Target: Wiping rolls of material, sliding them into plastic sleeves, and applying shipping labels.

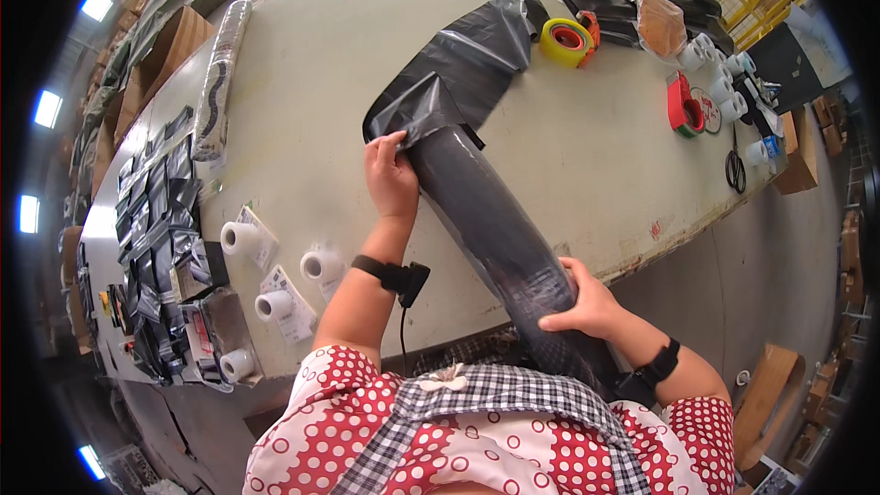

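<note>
A long dark roll (486,211) in shiny plastic wrap slants from the middle of the table toward my body, its near end over the table's edge. Around that near part my right hand (591,301) is closed, thumb on top. At the far end my left hand (392,176) pinches the gathered edge of a black plastic sheet (458,60) beside the roll's end. The sheet stretches away over the table to a curled far end. How far it covers the roll's end is hidden under the folds.
Yellow tape on an orange dispenser (566,41) sits by the sheet's far end. A red tape dispenser (683,105) and black scissors (735,165) lie at right. Several white label rolls (240,238), a wrapped tube (220,82) and black packages (156,257) lie at left.
</note>
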Action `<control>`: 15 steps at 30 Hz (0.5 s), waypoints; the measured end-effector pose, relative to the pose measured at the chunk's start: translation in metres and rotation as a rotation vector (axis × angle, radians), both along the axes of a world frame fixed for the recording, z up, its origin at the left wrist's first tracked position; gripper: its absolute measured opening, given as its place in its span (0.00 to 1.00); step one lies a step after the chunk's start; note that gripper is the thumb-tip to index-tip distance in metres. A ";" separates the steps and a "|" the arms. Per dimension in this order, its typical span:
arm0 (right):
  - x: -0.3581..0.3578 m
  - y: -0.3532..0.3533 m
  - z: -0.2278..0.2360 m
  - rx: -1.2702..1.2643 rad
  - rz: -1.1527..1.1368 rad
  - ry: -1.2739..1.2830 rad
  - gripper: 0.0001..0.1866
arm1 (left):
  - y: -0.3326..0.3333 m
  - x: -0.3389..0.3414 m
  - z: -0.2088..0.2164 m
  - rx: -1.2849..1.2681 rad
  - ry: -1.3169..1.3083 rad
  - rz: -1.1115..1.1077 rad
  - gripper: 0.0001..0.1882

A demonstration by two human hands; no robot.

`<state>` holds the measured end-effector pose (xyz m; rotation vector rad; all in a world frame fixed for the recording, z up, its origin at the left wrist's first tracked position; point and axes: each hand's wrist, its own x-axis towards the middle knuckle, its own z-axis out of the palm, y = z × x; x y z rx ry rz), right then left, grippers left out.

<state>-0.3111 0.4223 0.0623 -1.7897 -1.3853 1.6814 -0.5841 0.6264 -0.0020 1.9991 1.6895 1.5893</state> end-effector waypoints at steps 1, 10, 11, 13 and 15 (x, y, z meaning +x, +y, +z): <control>-0.014 0.020 -0.009 0.017 0.032 -0.046 0.57 | 0.018 -0.011 -0.002 0.012 0.006 0.008 0.15; -0.072 0.182 0.006 0.077 0.496 -0.441 0.34 | 0.100 -0.057 -0.026 0.038 0.061 0.088 0.09; -0.073 0.205 0.002 0.092 0.476 -0.469 0.26 | 0.101 -0.060 -0.039 0.043 0.065 0.094 0.09; -0.068 0.245 -0.041 0.635 0.201 -0.456 0.23 | 0.103 -0.052 -0.061 0.053 0.003 0.399 0.20; -0.078 0.288 -0.068 0.812 0.113 -0.345 0.21 | 0.098 -0.045 -0.057 -0.184 -0.190 0.334 0.25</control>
